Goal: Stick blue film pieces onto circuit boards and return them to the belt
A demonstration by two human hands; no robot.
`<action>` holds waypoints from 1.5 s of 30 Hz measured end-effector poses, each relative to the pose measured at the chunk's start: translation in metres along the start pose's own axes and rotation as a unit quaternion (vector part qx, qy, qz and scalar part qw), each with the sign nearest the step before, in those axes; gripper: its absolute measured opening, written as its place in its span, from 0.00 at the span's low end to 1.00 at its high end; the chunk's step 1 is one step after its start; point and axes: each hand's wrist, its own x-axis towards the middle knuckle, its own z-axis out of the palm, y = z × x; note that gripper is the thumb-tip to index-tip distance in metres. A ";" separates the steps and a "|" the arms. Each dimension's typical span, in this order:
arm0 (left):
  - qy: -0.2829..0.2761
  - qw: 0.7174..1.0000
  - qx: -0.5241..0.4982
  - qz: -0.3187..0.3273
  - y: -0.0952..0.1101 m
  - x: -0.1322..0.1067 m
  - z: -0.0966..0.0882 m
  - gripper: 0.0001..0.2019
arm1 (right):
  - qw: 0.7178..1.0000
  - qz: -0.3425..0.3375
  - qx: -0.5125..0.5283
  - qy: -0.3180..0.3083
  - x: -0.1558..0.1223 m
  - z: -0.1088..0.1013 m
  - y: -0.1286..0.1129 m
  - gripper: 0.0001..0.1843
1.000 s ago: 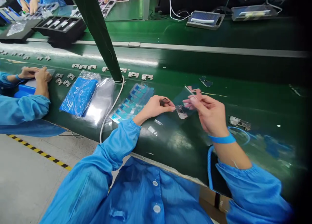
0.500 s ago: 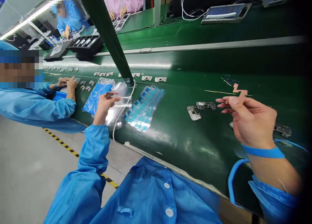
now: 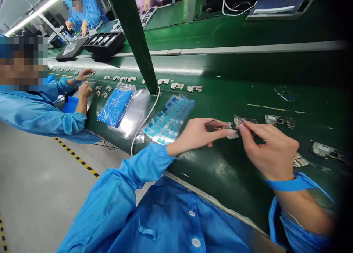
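My left hand [image 3: 199, 132] reaches across with fingers bent round a small dark piece [image 3: 214, 126]. Its fingertips are at a small circuit board [image 3: 232, 132] on the green bench; whether they press on it I cannot tell. My right hand [image 3: 271, 144], wearing a blue wrist strap [image 3: 286, 184], is closed in a pinch just right of that board. What sits between its fingertips is too small and covered to make out. Another circuit board [image 3: 249, 120] lies partly hidden behind the right fingers. Farther right are two more boards, one nearer [image 3: 280, 120] and one toward the edge [image 3: 328, 150].
Left of my hands lie a clear sheet with teal film pieces [image 3: 172, 117], a blue plastic-wrapped pack [image 3: 116, 106] and a white cable [image 3: 146, 120]. A green post [image 3: 135, 40] rises from the bench. Several boards [image 3: 194, 88] form a row. A co-worker's sleeve [image 3: 55, 115] is at left.
My left hand has moved right, from above the plastic sheets to the boards. My right hand has come left and lower; the copper-coloured zigzag strip it held no longer shows clearly.
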 end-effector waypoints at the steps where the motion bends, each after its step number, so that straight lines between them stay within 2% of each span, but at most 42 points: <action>1: 0.002 1.000 -0.027 -0.004 -0.004 0.010 0.020 0.24 | 0.999 -0.034 -0.035 -0.009 -0.002 0.002 0.001 0.17; 3: 0.020 0.996 -0.085 -0.009 -0.011 0.026 0.046 0.26 | 0.993 -0.056 -0.103 -0.033 -0.004 0.002 0.004 0.19; 5: 0.037 0.990 -0.139 -0.006 -0.019 0.036 0.054 0.27 | 0.986 -0.043 -0.154 -0.057 -0.004 -0.001 0.005 0.21; 8: 0.056 0.987 -0.148 -0.021 -0.027 0.044 0.045 0.25 | 0.982 -0.029 -0.155 -0.101 0.000 -0.011 0.004 0.25; 11: 0.047 0.997 -0.060 -0.018 -0.032 0.050 0.026 0.19 | 0.986 -0.038 -0.091 -0.134 0.004 -0.021 0.003 0.30; 14: 0.008 1.000 0.003 -0.015 -0.032 0.052 0.014 0.16 | 0.987 -0.036 -0.073 -0.135 0.005 -0.026 0.003 0.21; 16: -0.020 0.999 0.026 -0.013 -0.030 0.051 0.011 0.16 | 0.984 -0.030 -0.090 -0.147 0.005 -0.026 0.005 0.13; 18: -0.035 0.999 0.041 -0.010 -0.028 0.049 0.012 0.15 | 0.981 -0.022 -0.102 -0.162 0.004 -0.025 0.007 0.10; 23: -0.054 0.998 0.039 -0.003 -0.026 0.047 0.016 0.15 | 0.983 -0.011 -0.077 -0.166 0.005 -0.027 0.011 0.10; 25: -0.047 0.999 -0.006 -0.015 -0.026 0.048 0.017 0.15 | 0.983 0.003 -0.067 -0.169 0.007 -0.029 0.010 0.10; 27: -0.042 0.991 -0.109 -0.062 -0.027 0.049 0.017 0.19 | 0.988 0.038 -0.037 -0.148 0.009 -0.031 0.009 0.10; 29: -0.044 0.970 -0.211 -0.112 -0.028 0.051 0.017 0.19 | 0.989 0.098 0.030 -0.110 0.011 -0.032 0.005 0.10; 31: -0.048 0.956 -0.265 -0.119 -0.030 0.051 0.018 0.18 | 0.973 0.170 0.124 -0.091 0.012 -0.032 0.000 0.11; 34: -0.048 0.963 -0.258 -0.057 -0.034 0.052 0.019 0.17 | 0.929 0.252 0.247 -0.108 0.011 -0.030 -0.005 0.16; 37: -0.058 0.976 -0.212 -0.003 -0.041 0.053 0.019 0.22 | 0.901 0.289 0.299 -0.123 0.009 -0.026 -0.008 0.21; 42: -0.089 0.971 -0.219 -0.038 -0.045 0.052 0.022 0.30 | 0.898 0.288 0.308 -0.125 0.006 -0.021 -0.008 0.22; 45: -0.076 0.972 -0.215 -0.057 -0.042 0.050 0.024 0.29 | 0.901 0.286 0.299 -0.130 0.004 -0.020 -0.006 0.22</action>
